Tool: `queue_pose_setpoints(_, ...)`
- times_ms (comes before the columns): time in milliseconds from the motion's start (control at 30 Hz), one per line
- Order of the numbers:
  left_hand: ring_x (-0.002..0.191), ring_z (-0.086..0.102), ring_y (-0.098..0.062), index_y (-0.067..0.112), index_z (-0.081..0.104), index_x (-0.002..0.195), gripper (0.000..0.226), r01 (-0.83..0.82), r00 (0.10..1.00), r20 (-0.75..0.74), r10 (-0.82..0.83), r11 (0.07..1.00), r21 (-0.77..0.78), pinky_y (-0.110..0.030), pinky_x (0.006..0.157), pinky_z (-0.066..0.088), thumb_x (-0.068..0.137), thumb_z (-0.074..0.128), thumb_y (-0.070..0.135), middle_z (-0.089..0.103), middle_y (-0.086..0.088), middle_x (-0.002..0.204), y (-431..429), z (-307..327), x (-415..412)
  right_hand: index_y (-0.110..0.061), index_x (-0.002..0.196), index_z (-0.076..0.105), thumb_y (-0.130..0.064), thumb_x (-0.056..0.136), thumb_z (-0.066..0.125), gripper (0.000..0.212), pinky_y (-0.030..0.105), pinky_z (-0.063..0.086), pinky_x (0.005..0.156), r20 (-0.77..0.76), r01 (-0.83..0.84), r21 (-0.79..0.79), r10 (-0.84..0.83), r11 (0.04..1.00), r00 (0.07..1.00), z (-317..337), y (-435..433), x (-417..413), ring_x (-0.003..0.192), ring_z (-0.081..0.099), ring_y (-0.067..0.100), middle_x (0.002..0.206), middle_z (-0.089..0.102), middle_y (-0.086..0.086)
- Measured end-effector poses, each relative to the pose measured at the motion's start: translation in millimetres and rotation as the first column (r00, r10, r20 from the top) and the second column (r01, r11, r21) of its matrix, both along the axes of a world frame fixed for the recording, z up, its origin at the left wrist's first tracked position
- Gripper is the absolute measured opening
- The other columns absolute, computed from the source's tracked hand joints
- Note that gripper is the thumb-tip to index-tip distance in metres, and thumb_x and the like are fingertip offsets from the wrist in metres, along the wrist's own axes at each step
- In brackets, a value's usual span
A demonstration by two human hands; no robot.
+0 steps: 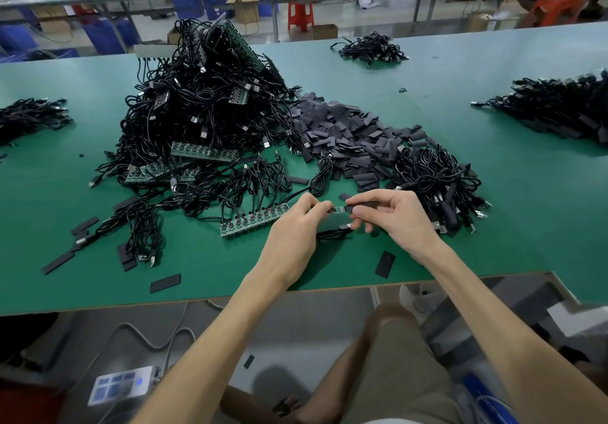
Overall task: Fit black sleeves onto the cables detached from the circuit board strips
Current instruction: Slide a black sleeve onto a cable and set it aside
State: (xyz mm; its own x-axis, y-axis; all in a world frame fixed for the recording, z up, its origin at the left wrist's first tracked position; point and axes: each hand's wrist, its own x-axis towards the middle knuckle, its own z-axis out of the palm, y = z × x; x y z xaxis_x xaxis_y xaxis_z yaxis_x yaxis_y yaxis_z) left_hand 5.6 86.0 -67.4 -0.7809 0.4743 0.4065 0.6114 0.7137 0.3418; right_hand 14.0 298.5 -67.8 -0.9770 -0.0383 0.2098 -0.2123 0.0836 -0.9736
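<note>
— Where are the hands?
— Above the green desk's [493, 242] near edge. The left hand [296, 223] fingers pinch a cable's board end [339, 209]; the right hand [391, 216] fingers pinch a black sleeve [363, 207] against it.
— And beyond?
— A circuit board strip [253, 223], then loose sleeves [345, 134] piled beside a cable heap [204, 104]. Far blue crates [188, 5]: contents unclear.

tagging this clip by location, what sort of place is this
Probably an electronics assembly workshop. A long green worktable is heaped with black cables and circuit board strips, beside a pile of black sleeves. More benches and blue bins stand behind.
</note>
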Motion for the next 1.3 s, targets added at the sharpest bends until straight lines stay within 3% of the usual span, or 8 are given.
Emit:
queue_pose_setpoints(233,0.097,0.064,-0.017,0.015,0.062,0.127,0.026,0.030,1.000,-0.005,-0.030,0.996,0.084,-0.036,0.073,0.052,0.103,0.055,0.008,0.056,0.002,0.108,-2,1,1,-0.003,0.105,0.076,0.004,0.089,0.072,0.018,0.022,0.055,0.062,-0.012,0.002,-0.011,-0.002,1.000,1.000,1,-1,2,0.064,0.072,0.018,0.081,0.077,0.016)
queue_pose_setpoints(367,0.091,0.062,-0.017,0.016,0.065,0.126,0.025,0.046,0.999,-0.027,-0.044,0.995,0.094,-0.034,0.071,0.052,0.103,0.058,0.011,0.058,0.004,0.105,-3,2,3,-0.003,0.105,0.076,0.003,0.089,0.072,0.018,0.023,0.056,0.062,-0.007,-0.003,-0.011,0.003,1.000,1.000,1,-1,3,0.067,0.073,0.022,0.081,0.077,0.016)
queue_pose_setpoints(533,0.091,0.067,-0.022,0.013,0.070,0.120,0.029,0.056,0.998,0.000,-0.057,0.985,0.162,-0.043,0.074,0.057,0.098,0.058,-0.001,0.061,0.001,0.102,-4,-1,-2,-0.001,0.106,0.076,0.004,0.089,0.072,0.019,0.024,0.056,0.062,0.007,-0.046,-0.015,0.046,0.999,0.999,2,-2,4,0.071,0.075,0.027,0.082,0.077,0.019)
queue_pose_setpoints(733,0.093,0.068,-0.015,0.014,0.072,0.119,0.037,0.048,0.996,0.061,-0.065,0.967,0.249,-0.044,0.085,0.059,0.095,0.055,-0.010,0.061,0.003,0.099,-5,-5,-5,-0.005,0.105,0.077,0.005,0.089,0.071,0.020,0.025,0.056,0.060,0.058,-0.110,-0.043,0.112,0.993,0.992,3,-1,6,0.073,0.075,0.030,0.085,0.077,0.020)
queue_pose_setpoints(833,0.085,0.064,-0.010,0.016,0.073,0.118,0.032,0.044,0.998,0.027,-0.051,0.975,0.217,-0.040,0.077,0.057,0.095,0.060,-0.002,0.062,0.008,0.094,-4,-4,-3,-0.005,0.107,0.076,0.002,0.089,0.072,0.020,0.025,0.056,0.060,0.051,-0.102,-0.036,0.104,0.994,0.993,3,0,6,0.075,0.075,0.028,0.085,0.077,0.020)
queue_pose_setpoints(967,0.084,0.067,-0.023,0.016,0.072,0.117,0.028,0.057,0.998,-0.011,-0.056,0.986,0.157,-0.042,0.069,0.057,0.094,0.058,0.011,0.066,0.002,0.094,-2,1,3,-0.009,0.107,0.077,-0.002,0.088,0.075,0.021,0.021,0.050,0.054,0.060,-0.101,-0.004,0.101,0.995,0.993,3,-2,6,0.074,0.074,0.025,0.088,0.078,0.015)
queue_pose_setpoints(1167,0.103,0.065,-0.015,0.018,0.068,0.122,0.024,0.016,0.998,0.051,-0.030,0.969,0.246,-0.033,0.090,0.052,0.099,0.065,0.027,0.072,0.004,0.113,-4,4,3,-0.012,0.102,0.078,-0.006,0.086,0.079,0.017,0.020,0.043,0.050,0.046,-0.010,0.099,0.006,0.995,0.999,1,-4,4,0.063,0.063,0.011,0.075,0.074,-0.002)
queue_pose_setpoints(1300,0.098,0.062,-0.011,0.017,0.067,0.118,0.022,0.036,0.998,0.039,-0.046,0.971,0.236,-0.031,0.089,0.052,0.098,0.067,0.026,0.070,0.005,0.111,-3,3,5,-0.012,0.099,0.078,-0.005,0.087,0.078,0.014,0.019,0.043,0.051,0.047,0.007,0.104,-0.012,0.995,0.999,2,-3,4,0.064,0.063,0.012,0.073,0.074,-0.005)
